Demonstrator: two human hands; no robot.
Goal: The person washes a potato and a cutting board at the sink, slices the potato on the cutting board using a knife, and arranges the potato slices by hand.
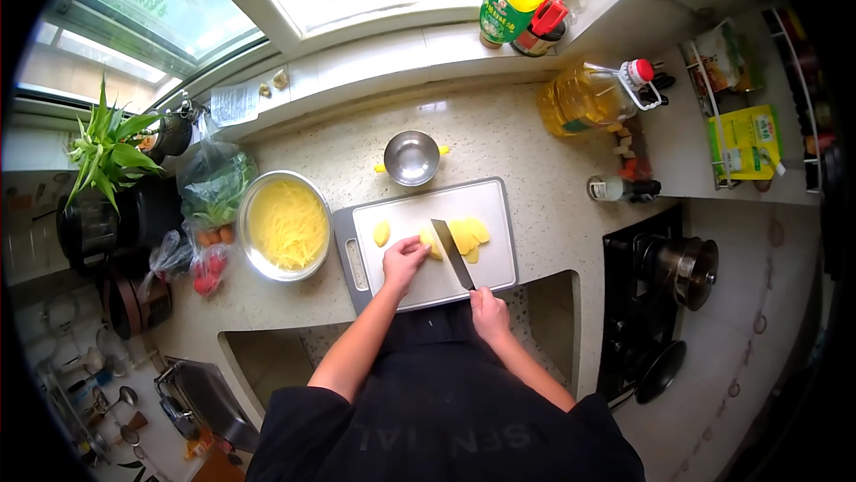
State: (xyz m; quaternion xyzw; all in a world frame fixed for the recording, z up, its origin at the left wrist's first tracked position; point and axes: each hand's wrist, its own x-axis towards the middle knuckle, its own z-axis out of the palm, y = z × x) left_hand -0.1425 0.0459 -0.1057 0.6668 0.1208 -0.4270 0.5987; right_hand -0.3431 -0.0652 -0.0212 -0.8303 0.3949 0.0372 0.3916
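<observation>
A white cutting board (392, 281) with a grey edge lies on the counter in front of me. My right hand (488, 313) grips the handle of a kitchen knife (453, 255), its blade angled over the board. Left of the blade, my left hand (406, 261) has its fingertips bent against a pale yellow piece of potato (431, 244). Several potato slices (468, 234) overlap to the right of the blade. One separate potato piece (382, 233) rests near the board's left side.
A metal bowl of yellow shreds in water (285, 225) stands left of the board. Behind the board is a small steel bowl (412, 158). An oil bottle (584, 100) stands back right, a stove (637, 304) at right, and bagged vegetables (217, 183) at left.
</observation>
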